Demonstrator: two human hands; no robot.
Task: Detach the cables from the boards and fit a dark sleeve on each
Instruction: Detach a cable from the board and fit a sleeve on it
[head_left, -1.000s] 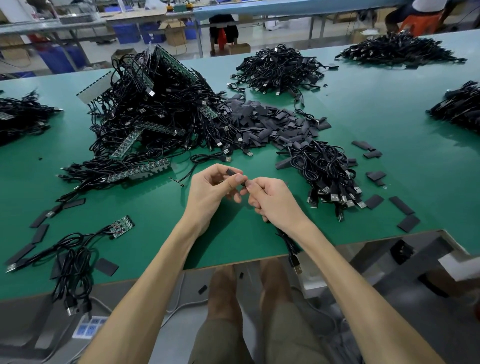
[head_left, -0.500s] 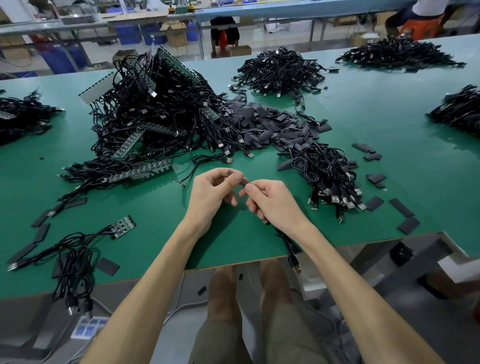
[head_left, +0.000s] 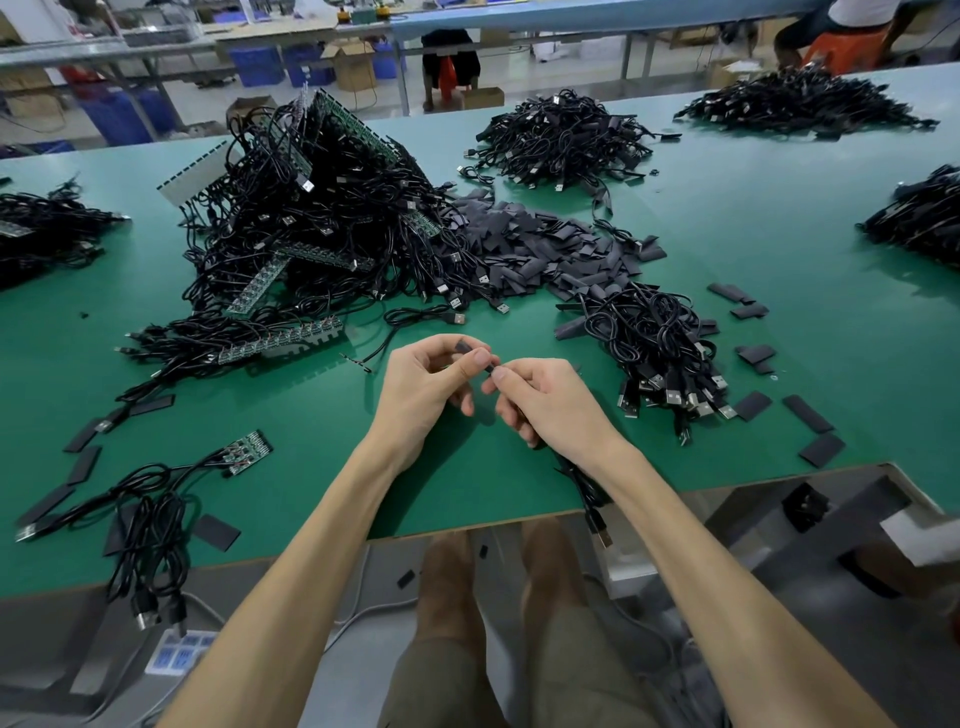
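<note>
Sleeve (head_left: 462, 344) and cable (head_left: 586, 486) between hands (head_left: 431, 387) (head_left: 550, 405)

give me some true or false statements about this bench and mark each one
1. The left hand pinches a small dark sleeve. True.
2. The cable held by the right hand lies coiled on the table. False: it hangs over the near edge, with its plug dangling below.
3. The loose sleeve pile lies left of the board-and-cable heap. False: it lies to the heap's right.
4. A small board with cables attached lies left of the left forearm. True.
</note>
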